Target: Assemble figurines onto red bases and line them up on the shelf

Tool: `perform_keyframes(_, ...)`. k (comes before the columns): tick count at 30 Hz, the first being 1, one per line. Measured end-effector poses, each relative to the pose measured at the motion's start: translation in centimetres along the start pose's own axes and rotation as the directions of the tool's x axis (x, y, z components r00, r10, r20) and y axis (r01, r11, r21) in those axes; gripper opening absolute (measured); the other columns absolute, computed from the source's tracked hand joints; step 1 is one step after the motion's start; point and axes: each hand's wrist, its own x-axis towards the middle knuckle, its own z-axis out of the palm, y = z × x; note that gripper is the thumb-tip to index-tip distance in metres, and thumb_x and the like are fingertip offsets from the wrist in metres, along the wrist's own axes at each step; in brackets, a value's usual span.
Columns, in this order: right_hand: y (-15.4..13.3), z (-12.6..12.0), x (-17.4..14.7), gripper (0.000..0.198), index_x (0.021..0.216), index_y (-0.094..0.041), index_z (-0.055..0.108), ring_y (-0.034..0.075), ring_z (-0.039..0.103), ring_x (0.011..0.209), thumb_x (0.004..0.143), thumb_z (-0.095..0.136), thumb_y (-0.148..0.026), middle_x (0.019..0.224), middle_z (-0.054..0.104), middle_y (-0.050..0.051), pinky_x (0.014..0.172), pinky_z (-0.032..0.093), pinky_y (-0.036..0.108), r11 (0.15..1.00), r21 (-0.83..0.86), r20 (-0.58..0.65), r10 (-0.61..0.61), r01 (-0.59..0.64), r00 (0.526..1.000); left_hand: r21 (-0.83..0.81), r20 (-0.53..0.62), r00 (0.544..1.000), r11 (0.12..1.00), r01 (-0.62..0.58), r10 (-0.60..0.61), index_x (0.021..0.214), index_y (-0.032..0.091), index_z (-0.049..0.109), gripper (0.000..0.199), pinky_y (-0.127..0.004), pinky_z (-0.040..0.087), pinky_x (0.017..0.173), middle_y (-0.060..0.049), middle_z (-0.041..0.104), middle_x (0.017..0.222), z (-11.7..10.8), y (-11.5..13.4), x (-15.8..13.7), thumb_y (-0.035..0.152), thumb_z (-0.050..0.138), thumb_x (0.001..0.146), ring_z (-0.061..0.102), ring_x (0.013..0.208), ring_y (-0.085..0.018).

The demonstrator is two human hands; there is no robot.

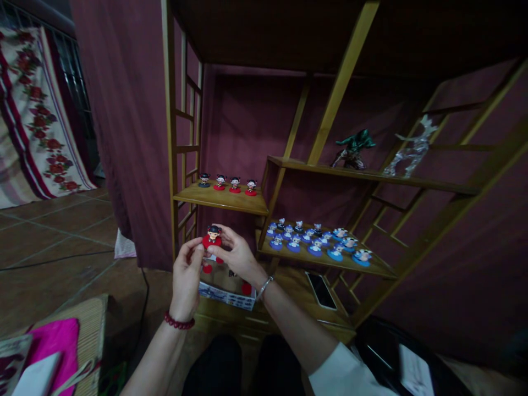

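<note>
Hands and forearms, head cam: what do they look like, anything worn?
Both bare, no gloves or cables visible. Left hand: dark red beaded bracelet at the wrist. Right hand: thin silvery bracelet; pale sleeve farther up. No left sleeve in view.

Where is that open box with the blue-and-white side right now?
In the head view, the box is low, near the middle, just below the left hand and right hand, with the phone to its right.

I face a wooden shelf beside a dark maroon curtain; brown floor tiles spread leftward in dim light.
</note>
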Motion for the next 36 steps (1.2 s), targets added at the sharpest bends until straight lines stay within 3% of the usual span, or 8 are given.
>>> perform_keyframes(7, -1.3, -0.2, 2.2, 0.046, 0.108, -0.019, 0.051, 0.015, 0.059, 0.093, 0.065, 0.066, -0.023, 0.102, 0.062, 0.003, 0.086, 0.046, 0.031, 0.997, 0.076, 0.026, -0.011, 0.009, 1.000, 0.047, 0.057, 0.994, 0.994, -0.096, 0.094, 0.095, 0.016, 0.057, 0.029, -0.020, 0.042, 0.055, -0.002, 0.059, 0.078, 0.4, 1.3, 1.9, 0.031, 0.059, 0.070, 0.051, 0.059, -0.008)
perform_keyframes(12, -2.0, -0.4, 3.9, 0.039, 0.104, -0.019, 0.053, 0.015, 0.059, 0.094, 0.067, 0.065, -0.024, 0.101, 0.062, 0.003, 0.088, 0.045, 0.032, 0.997, 0.017, 0.043, -0.076, 0.076, 0.996, 0.025, 0.082, 0.991, 0.994, -0.107, 0.104, 0.098, 0.017, 0.058, 0.034, -0.022, 0.044, 0.063, -0.004, 0.061, 0.081, 0.8, 2.2, 3.4, 0.026, 0.063, 0.065, 0.055, 0.067, -0.011)
perform_keyframes(16, -2.3, -0.5, 5.5, 0.039, 0.102, -0.019, 0.053, 0.015, 0.059, 0.094, 0.066, 0.065, -0.021, 0.102, 0.062, 0.004, 0.088, 0.045, 0.031, 0.996, 0.015, 0.021, -0.091, 0.091, 0.996, 0.112, 0.119, 0.966, 0.963, -0.244, 0.231, 0.101, 0.017, 0.056, 0.035, -0.024, 0.045, 0.072, -0.005, 0.060, 0.090, 1.1, 2.4, 4.6, 0.024, 0.062, 0.067, 0.056, 0.077, -0.012)
perform_keyframes(20, -2.6, -0.4, 7.3, 0.044, 0.104, -0.019, 0.050, 0.014, 0.059, 0.092, 0.062, 0.066, -0.018, 0.099, 0.062, 0.003, 0.088, 0.044, 0.031, 0.996, 0.058, 0.011, -0.074, 0.074, 0.997, 0.269, 0.166, 0.908, 0.868, -0.417, 0.385, 0.104, 0.018, 0.055, 0.034, -0.026, 0.044, 0.077, -0.007, 0.057, 0.099, 1.2, 2.5, 6.2, 0.025, 0.058, 0.070, 0.056, 0.083, -0.014)
perform_keyframes(24, -3.0, -0.2, 9.0, 0.050, 0.107, -0.017, 0.047, 0.014, 0.059, 0.091, 0.060, 0.066, -0.014, 0.099, 0.061, 0.004, 0.089, 0.044, 0.032, 0.992, 0.120, -0.010, -0.030, 0.031, 0.999, 0.425, 0.229, 0.860, 0.749, -0.509, 0.455, 0.107, 0.018, 0.052, 0.036, -0.029, 0.045, 0.077, -0.008, 0.056, 0.100, 1.3, 2.8, 7.9, 0.028, 0.056, 0.073, 0.056, 0.083, -0.016)
perform_keyframes(31, -2.9, -0.4, 11.5, 0.051, 0.107, -0.018, 0.047, 0.013, 0.059, 0.088, 0.060, 0.066, -0.010, 0.096, 0.062, 0.003, 0.088, 0.044, 0.033, 0.992, 0.124, -0.015, 0.031, -0.029, 0.999, 0.678, 0.302, 0.804, 0.477, -0.559, 0.513, 0.104, 0.018, 0.055, 0.032, -0.036, 0.040, 0.083, -0.009, 0.059, 0.101, 1.6, 4.3, 10.2, 0.029, 0.054, 0.074, 0.053, 0.094, -0.023)
perform_keyframes(36, -2.1, -0.6, 13.3, 0.049, 0.104, -0.016, 0.048, 0.012, 0.060, 0.082, 0.059, 0.068, -0.010, 0.092, 0.063, 0.003, 0.086, 0.044, 0.034, 0.994, 0.082, -0.033, 0.078, -0.076, 0.996, 0.735, 0.346, 0.817, 0.408, -0.541, 0.461, 0.101, 0.019, 0.057, 0.030, -0.036, 0.041, 0.080, -0.010, 0.062, 0.098, 1.6, 4.9, 11.7, 0.031, 0.052, 0.074, 0.055, 0.090, -0.024)
